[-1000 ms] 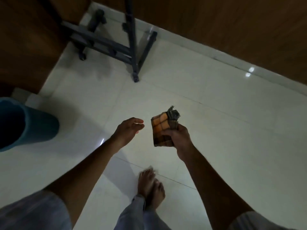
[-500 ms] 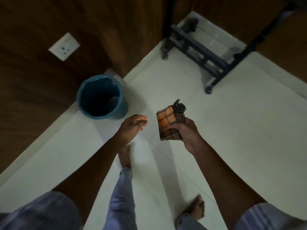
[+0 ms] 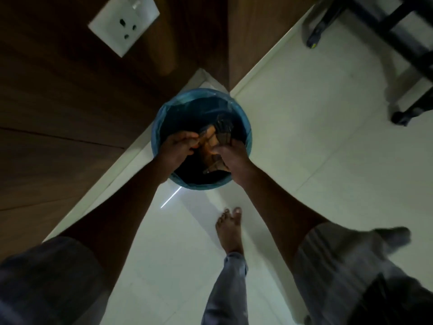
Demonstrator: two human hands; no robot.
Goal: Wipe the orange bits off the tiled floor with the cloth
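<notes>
orange-and-brown checked cloth, bunched, held over the open mouth of the blue bin; not touching the rim so far as can be told. long axis of the bundle runs roughly away from the body, dark end farthest, lower end toward the near rim.

right hand curled round the right side of cloth, carrying most of it. left hand pinching the left edge, fingers bent onto the fabric. both grips closed on cloth; hands nearly touching, cloth between them, neither clearly nearer than the other.

judged step: emptying collected orange bits into the bin, so wiping seems mostly done. bits themselves not discernible; bin interior too dark to read.

key relation for next move: cloth sits directly above bin opening, inside the rim outline, so anything shaken loose should fall in. risk: a fold opened toward the near rim could spill onto the tiled floor.

surroundings: bin tucked in a corner of brown wood-panelled wall, white wall socket above left. dark metal stand top right, well apart. bare foot on tiles just near of bin.
</notes>
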